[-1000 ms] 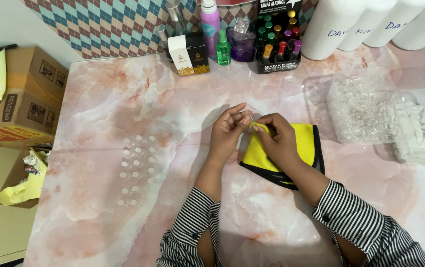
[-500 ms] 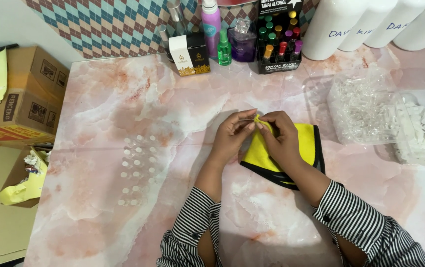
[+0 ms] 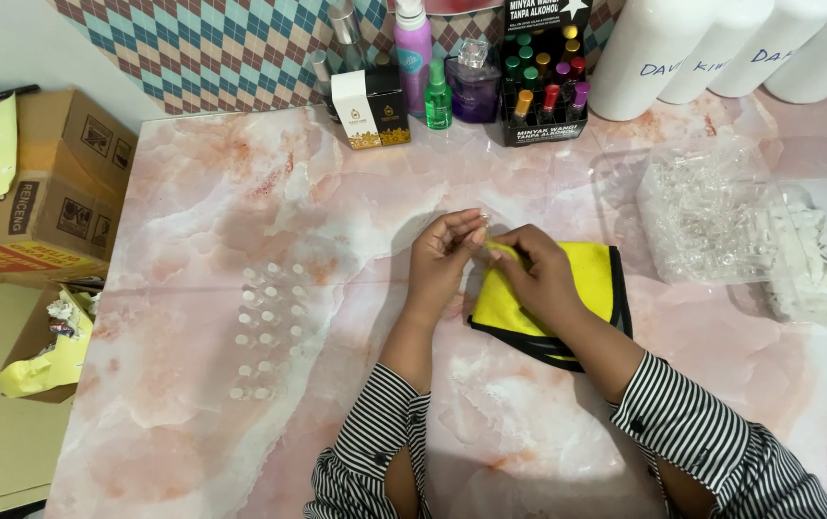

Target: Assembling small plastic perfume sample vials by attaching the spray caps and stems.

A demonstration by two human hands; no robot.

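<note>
Yellow cloth point(image 3: 582, 279) with a dark edge lying flat on the pink marble tabletop point(image 3: 192, 211), centre-right of the frame. Left hand point(image 3: 444, 252) and right hand point(image 3: 534, 274) meeting just above the cloth's upper left corner, fingertips pressed together around something tiny and clear, probably a small glass vial; too small to tell for sure. Right hand resting partly on the cloth, grip of both hands closed in a fine pinch rather than spread.

Left of centre, rows of small clear vials point(image 3: 267, 332) standing upright on the tabletop, well apart from the hands. Right side of the frame, clear plastic bags point(image 3: 712, 216) stuffed with small transparent and white parts. Along the top edge, perfume bottles point(image 3: 413, 53), a rack of coloured roll-on bottles point(image 3: 543, 86) and tall white bottles point(image 3: 649, 53). Far left, a cardboard box point(image 3: 58, 187) off the tabletop.

Handling judgement: very light, hard, smooth, likely slippery and fragile if glass. Best taken by the sides of its body between thumb and fingertip, gently, over the soft cloth in case of a slip.
</note>
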